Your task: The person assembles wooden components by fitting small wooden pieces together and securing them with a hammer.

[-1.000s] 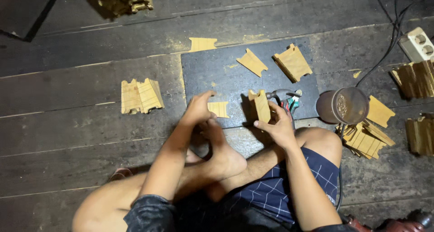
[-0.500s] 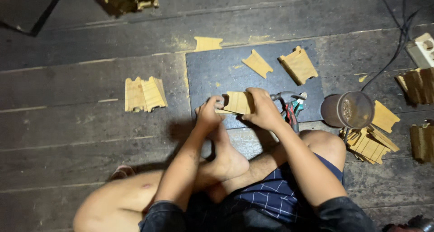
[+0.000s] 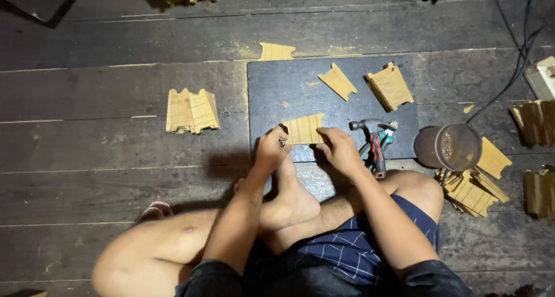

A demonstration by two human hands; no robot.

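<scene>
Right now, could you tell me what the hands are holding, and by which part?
Both hold one slatted wooden piece on the dark board: the left hand at its left end, the right hand at its lower right corner.

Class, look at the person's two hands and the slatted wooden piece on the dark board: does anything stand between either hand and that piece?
Nothing visible does. The left hand grips the left edge of the slatted wooden piece and the right hand its right edge, both touching it on the dark board. The hammer lies right of the right hand, off to the side.
</scene>
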